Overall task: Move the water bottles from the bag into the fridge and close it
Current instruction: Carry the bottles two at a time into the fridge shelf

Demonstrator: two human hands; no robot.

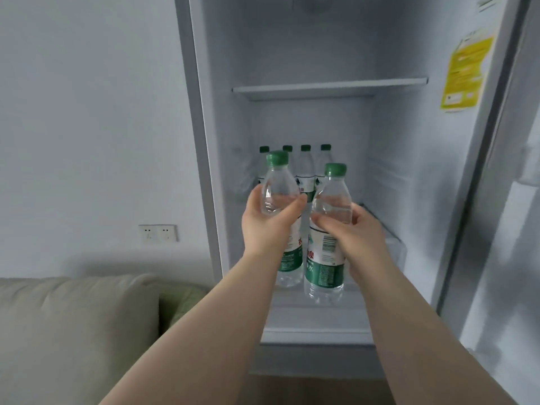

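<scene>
The fridge point(423, 176) stands open in front of me. My left hand point(268, 226) grips a clear water bottle point(279, 185) with a green cap and green label, upright. My right hand point(355, 232) grips a second such bottle point(330, 200) beside it. Both bottles are held at the front of the lower shelf point(315, 314), their bases just above it or touching it; I cannot tell which. Several more green-capped bottles point(305, 168) stand in a row at the back of that shelf. The bag is out of view.
An upper shelf point(330, 86) holds nothing visible. The fridge door point(502, 229) is swung open at the right, with a yellow sticker point(467, 74) on the inner wall. A beige sofa point(76, 331) sits lower left, below a wall socket point(157, 232).
</scene>
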